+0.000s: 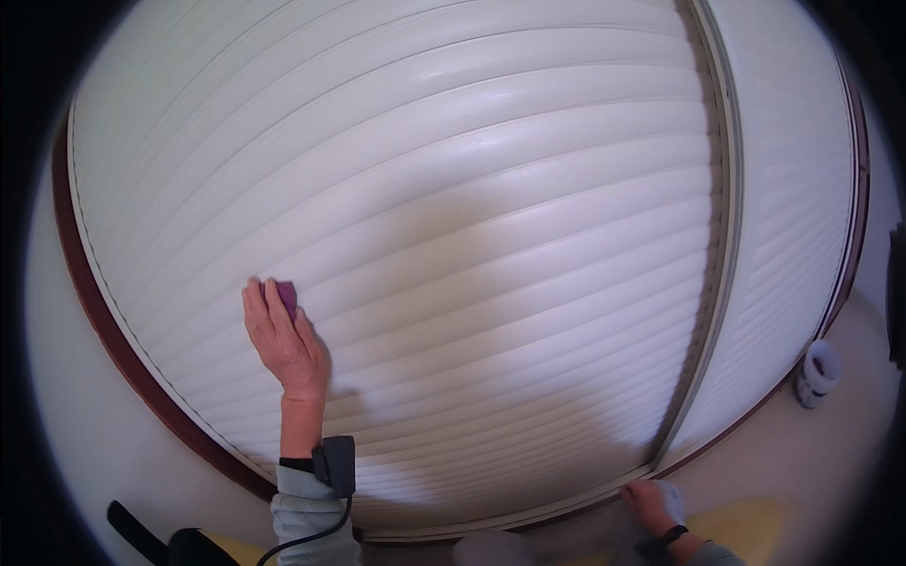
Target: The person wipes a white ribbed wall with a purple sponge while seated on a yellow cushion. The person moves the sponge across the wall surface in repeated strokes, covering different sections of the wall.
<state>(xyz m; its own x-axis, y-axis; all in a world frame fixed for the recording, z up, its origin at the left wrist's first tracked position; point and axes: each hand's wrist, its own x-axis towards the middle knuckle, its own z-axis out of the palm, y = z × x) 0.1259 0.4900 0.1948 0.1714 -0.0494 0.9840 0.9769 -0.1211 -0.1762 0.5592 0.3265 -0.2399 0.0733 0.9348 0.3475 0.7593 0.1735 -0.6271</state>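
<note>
Large white slatted louvre door panels (453, 269) fill the view in front of me. My left hand (283, 336) lies against the slats at the left, its fingers pressed over a purple sanding block or sponge (287, 297); which of the two I cannot tell. A black device with a cable is strapped to the left wrist. Low at the right, my right hand (651, 502) is near the bottom edge of the door, loosely closed on a whitish cloth (671, 499), partly hidden by the hand.
A dark red-brown frame (134, 361) borders the panels. A grey metal-like upright edge (729, 177) divides them at the right. A white tub (821, 368) stands on the floor beyond the right panel. A black curved object (138, 530) is at the lower left.
</note>
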